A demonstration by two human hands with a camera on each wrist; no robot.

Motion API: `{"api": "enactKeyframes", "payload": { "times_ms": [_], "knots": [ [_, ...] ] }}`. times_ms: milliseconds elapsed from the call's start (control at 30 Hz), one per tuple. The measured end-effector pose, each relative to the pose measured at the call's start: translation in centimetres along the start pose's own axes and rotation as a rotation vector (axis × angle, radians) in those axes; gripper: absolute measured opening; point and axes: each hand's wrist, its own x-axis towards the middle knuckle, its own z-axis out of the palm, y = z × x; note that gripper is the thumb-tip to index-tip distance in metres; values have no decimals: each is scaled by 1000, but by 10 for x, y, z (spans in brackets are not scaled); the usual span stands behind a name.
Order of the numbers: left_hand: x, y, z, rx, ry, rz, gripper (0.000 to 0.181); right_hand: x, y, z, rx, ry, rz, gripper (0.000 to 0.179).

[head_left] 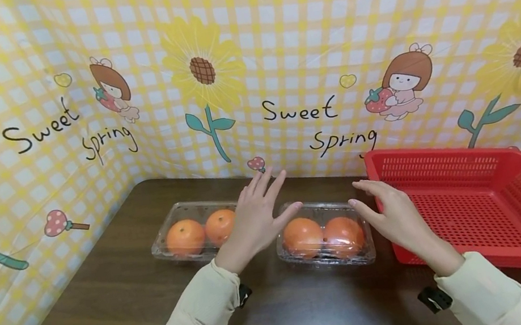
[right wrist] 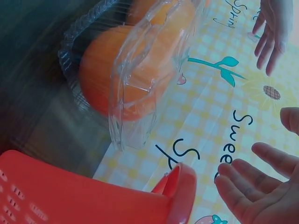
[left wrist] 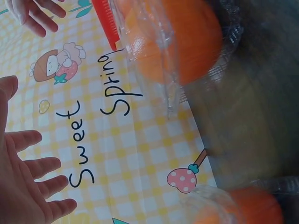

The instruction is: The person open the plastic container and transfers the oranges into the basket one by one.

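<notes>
Two clear plastic clamshell boxes stand on the table, each with orange citrus fruits inside. The nearer clamshell box [head_left: 327,260] lies between my hands and looks closed. My left hand [head_left: 257,212] hovers above its left end with fingers spread, partly covering the farther-left clamshell box [head_left: 163,248]. At the right end, my right hand [head_left: 396,214] is held over the gap beside the red basket, fingers extended. Neither hand grips anything. In the left wrist view the left hand [left wrist: 28,177] is spread apart from the box; the right wrist view shows the right hand [right wrist: 261,186] likewise.
A red perforated plastic basket [head_left: 476,212] sits on the right of the dark wooden table [head_left: 287,319], with nothing seen inside. A yellow checked cloth [head_left: 276,68] with printed flowers covers the walls behind and to the left.
</notes>
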Motion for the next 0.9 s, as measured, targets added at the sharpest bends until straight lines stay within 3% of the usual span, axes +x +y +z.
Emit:
{"api": "enactKeyframes", "payload": {
  "times_ms": [233, 600, 900],
  "knots": [
    [-10, -3, 1, -30, 33, 25, 65, -6, -1, 1, 51, 40, -12, 38],
    [-23, -3, 4, -53, 3, 28, 65, -20, -2, 7, 149, 63, -6, 34],
    [-31, -4, 7, -91, -21, 32, 66, -31, 1, 13, 117, 102, -3, 33]
  ]
}}
